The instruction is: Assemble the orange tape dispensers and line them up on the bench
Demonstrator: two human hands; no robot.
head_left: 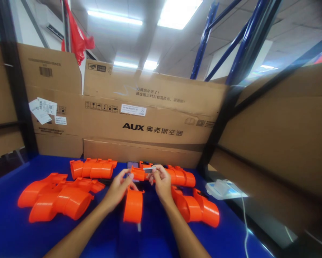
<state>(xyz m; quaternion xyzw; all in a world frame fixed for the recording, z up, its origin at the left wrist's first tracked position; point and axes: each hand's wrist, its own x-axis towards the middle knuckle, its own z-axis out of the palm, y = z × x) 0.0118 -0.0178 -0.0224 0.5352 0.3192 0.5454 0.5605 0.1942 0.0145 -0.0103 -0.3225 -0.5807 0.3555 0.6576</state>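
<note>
My left hand (pixel 119 187) is closed on a small orange plastic tubular part (pixel 137 174) with a flange at one end. My right hand (pixel 161 181) pinches a thin grey strip (pixel 149 168) at the upper right edge of that part; whether the strip touches it is unclear. Just below my left fingers stands a larger orange ring-shaped part (pixel 133 207), with a pale tab sticking out beneath it. A phone (pixel 132 165) lies behind my hands, partly hidden by the held part.
Orange curved parts lie in groups at left (pixel 60 199), back left (pixel 93 169), back right (pixel 181 176) and right (pixel 195 208) on the blue tabletop (pixel 96 240). A clear plastic box (pixel 224 189) with a white cable sits right. Cardboard walls (pixel 150 147) and dark posts enclose the table.
</note>
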